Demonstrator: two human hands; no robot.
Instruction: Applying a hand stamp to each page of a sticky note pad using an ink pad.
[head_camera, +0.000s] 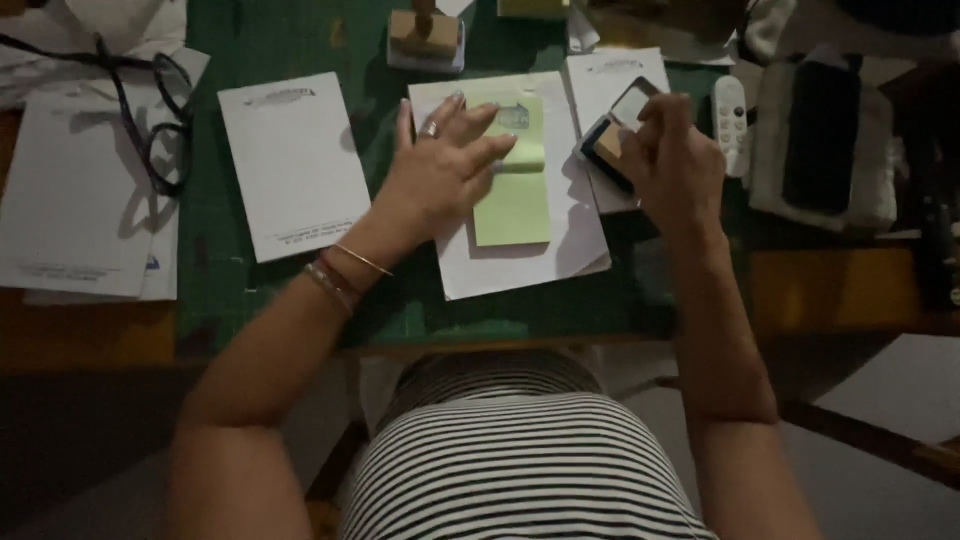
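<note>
Hands work over white paper: left hand (440, 165) lies flat and open on the green card (515, 190), long side running twelve to six, while right hand (672, 160), at three o'clock, grips an ink pad (612, 140).

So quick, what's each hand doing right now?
Left hand: open, flat on the green paper slip.
Right hand: closed above the ink pad; what it holds cannot be told.

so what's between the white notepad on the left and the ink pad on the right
In the head view, the left hand pressing a green sheet on white paper, over the green mat.
</note>
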